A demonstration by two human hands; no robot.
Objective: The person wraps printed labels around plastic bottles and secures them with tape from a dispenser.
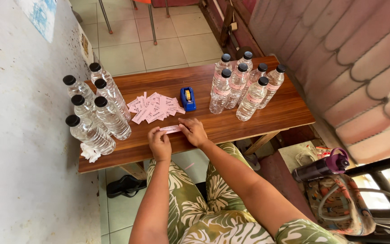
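Note:
My left hand (pixel 159 143) and my right hand (pixel 194 131) rest on the wooden table (pixel 258 118) near its front edge. Together they pinch a small pink paper strip (pixel 170 129), one hand at each end. Just beyond lies a loose pile of pink paper strips (pixel 154 107). A blue tape dispenser (pixel 187 98) stands to the right of the pile. Several clear bottles with pink labels (pixel 242 86) stand at the right. Several unlabelled clear bottles (pixel 93 108) stand at the left.
A crumpled white cloth (pixel 90 152) lies at the table's left front corner. A wall (pixel 19 135) runs along the left. A dark flask with a purple lid (pixel 321 166) sits on a bag at the right. A black sandal (pixel 125 185) lies on the tiled floor.

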